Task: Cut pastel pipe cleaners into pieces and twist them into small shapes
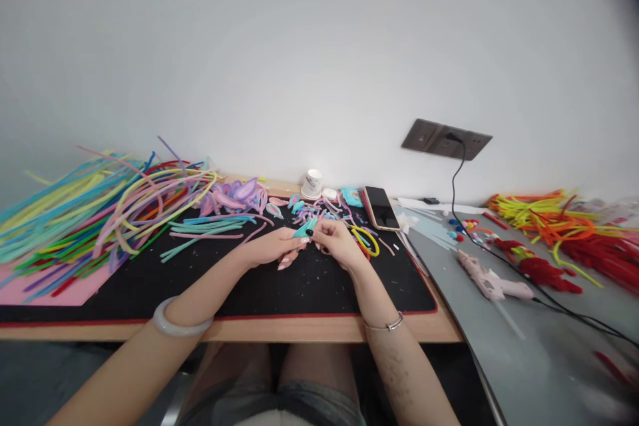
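My left hand is closed on a small folded piece of turquoise pipe cleaner, held above the black mat. The fingers of my right hand pinch at the same piece from the other side, their tips touching or almost touching those of my left. Fingers hide part of the piece. Just behind my hands lie short pastel pipe cleaner pieces. Beside my right hand rests a yellow pipe cleaner loop. Left of my left hand, turquoise pipe cleaners lie in a loose row.
Many coloured pipe cleaners are heaped at the left. A paper cup and a phone stand and lie near the wall. On the grey table at right are a pink glue gun, its black cord and red-orange pipe cleaners.
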`<act>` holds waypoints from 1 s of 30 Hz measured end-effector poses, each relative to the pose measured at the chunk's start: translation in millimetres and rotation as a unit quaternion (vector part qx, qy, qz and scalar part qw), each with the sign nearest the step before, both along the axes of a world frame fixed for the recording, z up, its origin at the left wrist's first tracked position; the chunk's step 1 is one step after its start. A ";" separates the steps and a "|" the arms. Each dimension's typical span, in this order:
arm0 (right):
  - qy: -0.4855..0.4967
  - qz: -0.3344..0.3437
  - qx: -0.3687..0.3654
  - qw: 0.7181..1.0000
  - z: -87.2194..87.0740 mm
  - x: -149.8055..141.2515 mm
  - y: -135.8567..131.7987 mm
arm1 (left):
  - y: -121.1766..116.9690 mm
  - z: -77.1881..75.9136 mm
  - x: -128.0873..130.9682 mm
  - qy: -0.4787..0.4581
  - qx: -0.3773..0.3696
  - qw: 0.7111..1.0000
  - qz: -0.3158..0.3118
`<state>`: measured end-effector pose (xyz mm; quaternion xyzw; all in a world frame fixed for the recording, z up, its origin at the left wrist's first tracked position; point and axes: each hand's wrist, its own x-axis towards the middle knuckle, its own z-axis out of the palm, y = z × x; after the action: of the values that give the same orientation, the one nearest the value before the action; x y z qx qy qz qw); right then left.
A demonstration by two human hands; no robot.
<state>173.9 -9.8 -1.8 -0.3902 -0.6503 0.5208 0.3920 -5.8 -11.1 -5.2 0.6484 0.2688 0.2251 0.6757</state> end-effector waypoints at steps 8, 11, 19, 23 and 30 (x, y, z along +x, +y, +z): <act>-0.021 -0.003 0.037 0.999 2.2 -0.6 -0.9 | -3.4 6.3 -1.0 0.016 -0.021 1.000 -0.017; -0.021 -0.006 0.043 0.999 3.2 0.0 -1.2 | -3.3 6.2 -1.4 0.012 -0.024 0.999 -0.021; -0.011 -0.010 0.050 0.999 5.7 -0.5 -2.1 | -3.6 5.9 -1.9 0.004 -0.026 0.999 -0.025; 0.013 -0.006 0.010 1.000 6.7 0.9 -1.6 | -3.7 5.3 -2.2 0.006 -0.032 0.999 -0.028; 0.029 0.081 -0.090 0.992 3.1 0.2 -4.3 | -3.7 4.0 -1.7 -0.040 -0.055 0.998 -0.009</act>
<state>174.0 -14.1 1.3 -0.3543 -0.6188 0.6181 0.3307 -7.5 -14.8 -1.2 0.6029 0.2478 0.2296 0.7228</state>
